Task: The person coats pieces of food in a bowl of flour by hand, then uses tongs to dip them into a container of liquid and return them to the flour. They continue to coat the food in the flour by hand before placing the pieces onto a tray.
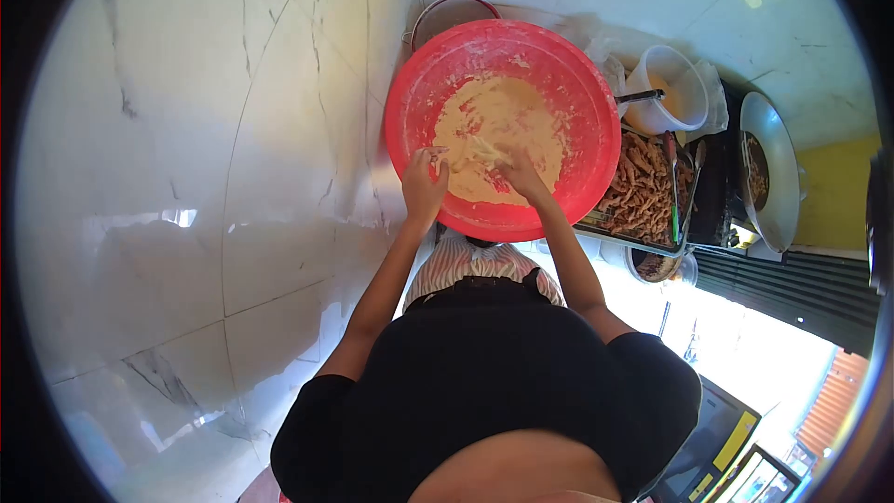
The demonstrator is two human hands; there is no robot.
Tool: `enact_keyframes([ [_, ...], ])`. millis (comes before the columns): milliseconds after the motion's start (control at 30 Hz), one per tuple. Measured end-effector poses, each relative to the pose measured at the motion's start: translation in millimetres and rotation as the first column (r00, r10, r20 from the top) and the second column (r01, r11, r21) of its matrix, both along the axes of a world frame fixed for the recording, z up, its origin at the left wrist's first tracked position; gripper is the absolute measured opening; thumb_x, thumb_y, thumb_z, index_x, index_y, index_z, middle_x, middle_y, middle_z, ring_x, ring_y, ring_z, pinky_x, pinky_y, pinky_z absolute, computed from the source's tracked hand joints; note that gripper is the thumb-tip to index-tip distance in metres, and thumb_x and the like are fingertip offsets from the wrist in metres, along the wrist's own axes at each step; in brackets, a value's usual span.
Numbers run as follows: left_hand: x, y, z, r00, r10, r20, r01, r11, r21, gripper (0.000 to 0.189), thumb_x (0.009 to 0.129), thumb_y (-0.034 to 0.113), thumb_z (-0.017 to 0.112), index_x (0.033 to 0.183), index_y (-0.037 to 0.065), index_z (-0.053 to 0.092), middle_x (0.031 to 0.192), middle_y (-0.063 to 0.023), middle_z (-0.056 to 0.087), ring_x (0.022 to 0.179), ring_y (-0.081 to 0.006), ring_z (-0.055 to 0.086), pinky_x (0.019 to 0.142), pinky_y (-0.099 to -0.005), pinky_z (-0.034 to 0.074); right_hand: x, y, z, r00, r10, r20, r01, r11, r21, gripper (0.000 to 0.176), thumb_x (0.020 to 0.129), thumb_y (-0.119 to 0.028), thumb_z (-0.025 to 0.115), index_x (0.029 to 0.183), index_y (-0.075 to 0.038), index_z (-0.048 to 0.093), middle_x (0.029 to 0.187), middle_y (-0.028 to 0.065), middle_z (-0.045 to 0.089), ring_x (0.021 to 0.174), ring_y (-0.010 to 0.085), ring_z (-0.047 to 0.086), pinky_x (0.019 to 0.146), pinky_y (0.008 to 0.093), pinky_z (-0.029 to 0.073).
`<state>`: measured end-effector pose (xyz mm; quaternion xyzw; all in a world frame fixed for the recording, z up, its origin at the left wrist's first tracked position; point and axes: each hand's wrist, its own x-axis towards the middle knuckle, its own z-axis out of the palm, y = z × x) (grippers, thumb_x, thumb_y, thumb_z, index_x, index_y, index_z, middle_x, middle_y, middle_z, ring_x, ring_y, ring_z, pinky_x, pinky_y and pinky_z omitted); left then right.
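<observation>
A wide red plastic basin [596,121] holds a spread layer of pale yellowish flour [503,112]. My left hand [426,184] reaches over the near left side of the basin, its floury fingers curled together; what they pinch, if anything, is too small to make out. Inside the basin, my right hand [523,177] has its fingers down at the flour, closed around or against pale, flour-coated pieces [484,151] near the middle. Flour hides the exact shape of those pieces and part of the right fingertips.
Right of the basin, a tray of brown fried strips [643,182] holds tongs with a green part [674,214]. Behind it stands a white tub [669,93] with a dark handle across its rim. A metal wok [773,172] is farther right. Marbled tile wall [233,158] rises at left.
</observation>
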<state>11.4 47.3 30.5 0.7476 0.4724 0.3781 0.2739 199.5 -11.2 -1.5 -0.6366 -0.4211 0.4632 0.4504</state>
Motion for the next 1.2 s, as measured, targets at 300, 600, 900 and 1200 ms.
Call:
enact_keyframes([
  [300,52,-11,-42,0.834,-0.213,0.509,0.434,0.824,-0.365,0.032,0.090,0.027,0.049,0.105,-0.001,0.052,0.086,-0.0069,0.055,0.079,-0.0139,0.054,0.068,-0.0270,0.044,-8,-12,19,0.943,0.016,-0.333,-0.026,0.999,-0.026,0.060,0.088,-0.028,0.053,0.134,-0.001,0.026,0.089,0.0060,0.056,0.073,0.0115,0.050,0.065,0.0242,0.042],
  [600,75,-8,-15,0.718,0.079,0.692,0.444,0.714,-0.542,0.031,0.093,0.031,0.043,0.091,0.002,0.054,0.060,0.0042,0.041,0.047,-0.0029,0.039,0.041,-0.0193,0.031,2,-7,29,0.975,-0.001,-0.220,0.004,1.000,0.012,0.062,0.089,-0.036,0.051,0.135,-0.003,0.026,0.105,0.0082,0.054,0.091,0.0128,0.053,0.077,0.0243,0.042],
  [900,74,-5,2,0.811,-0.166,0.561,0.491,0.713,-0.500,0.032,0.093,0.033,0.043,0.088,0.003,0.051,0.057,0.0047,0.038,0.048,-0.0026,0.037,0.042,-0.0205,0.029,2,7,53,0.937,-0.151,-0.314,0.193,0.975,0.108,0.039,0.091,-0.031,0.048,0.113,0.000,0.053,0.087,0.0027,0.059,0.080,0.0067,0.053,0.066,0.0209,0.041],
  [1200,68,-13,3,0.806,-0.325,0.495,0.553,0.713,-0.432,0.038,0.090,0.032,0.049,0.111,-0.001,0.049,0.077,-0.0027,0.052,0.067,-0.0073,0.049,0.060,-0.0212,0.040,4,9,48,0.903,-0.216,-0.372,0.276,0.954,0.115,0.030,0.091,-0.027,0.048,0.094,0.001,0.058,0.078,0.0001,0.056,0.069,0.0063,0.048,0.063,0.0219,0.041],
])
